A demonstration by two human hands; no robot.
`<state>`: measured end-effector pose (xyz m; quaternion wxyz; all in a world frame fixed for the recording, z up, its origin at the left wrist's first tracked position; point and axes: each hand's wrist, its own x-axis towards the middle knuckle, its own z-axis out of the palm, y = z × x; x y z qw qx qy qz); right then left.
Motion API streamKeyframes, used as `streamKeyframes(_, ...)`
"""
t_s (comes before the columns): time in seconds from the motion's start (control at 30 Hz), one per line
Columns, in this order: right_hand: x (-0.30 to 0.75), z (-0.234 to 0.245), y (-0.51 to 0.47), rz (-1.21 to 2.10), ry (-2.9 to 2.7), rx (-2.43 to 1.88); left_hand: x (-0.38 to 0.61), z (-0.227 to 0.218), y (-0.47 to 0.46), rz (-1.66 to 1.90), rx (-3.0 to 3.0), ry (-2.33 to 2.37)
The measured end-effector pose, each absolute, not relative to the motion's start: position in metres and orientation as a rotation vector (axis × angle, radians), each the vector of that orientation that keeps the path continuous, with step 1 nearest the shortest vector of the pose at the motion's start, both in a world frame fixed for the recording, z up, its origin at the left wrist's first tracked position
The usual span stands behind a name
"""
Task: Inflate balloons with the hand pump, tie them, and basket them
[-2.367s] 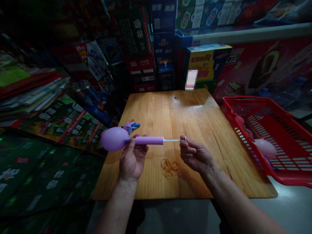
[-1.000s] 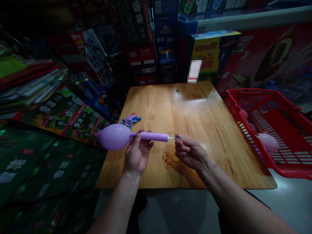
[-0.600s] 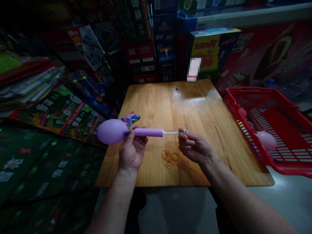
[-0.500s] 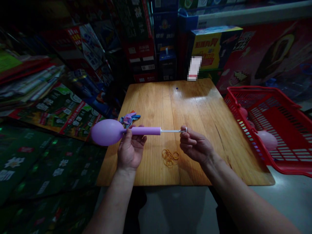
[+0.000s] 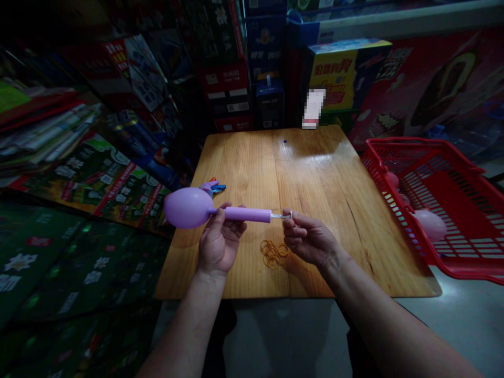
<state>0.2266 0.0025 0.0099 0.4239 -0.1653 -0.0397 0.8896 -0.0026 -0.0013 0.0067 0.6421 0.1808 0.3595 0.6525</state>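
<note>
A purple balloon pump (image 5: 249, 214) lies level above the table, with a partly inflated purple balloon (image 5: 188, 208) on its left end. My left hand (image 5: 219, 242) is closed round the pump's nozzle end, the thumb pressing on the balloon's neck. My right hand (image 5: 309, 237) grips the white handle (image 5: 291, 215) at the other end; a short length of the pump's rod shows between handle and barrel. Below the pump, several tan rubber bands (image 5: 271, 254) lie in a loose heap. Uninflated balloons (image 5: 214, 187) in blue, purple and orange lie behind the inflated one, partly hidden by it.
The wooden table (image 5: 244, 163) has a small dark blue dot near its far edge. At its right stands a red plastic basket (image 5: 464, 210) with several pink balloons (image 5: 431, 224) in it. Stacked boxes (image 5: 232, 84) line the back, and green cartons (image 5: 71, 278) stand at left.
The white handle has moved in toward the barrel, so less rod shows. My left hand, the pump and the balloon have shifted a little to the right; my right hand has moved left.
</note>
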Motion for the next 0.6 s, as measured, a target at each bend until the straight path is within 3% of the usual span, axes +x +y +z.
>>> streamKeyframes(0.6,0.214,-0.007,-0.003,2.266,-0.043,-0.338,0.013,-0.003,-0.008,1.463,0.399,0.812)
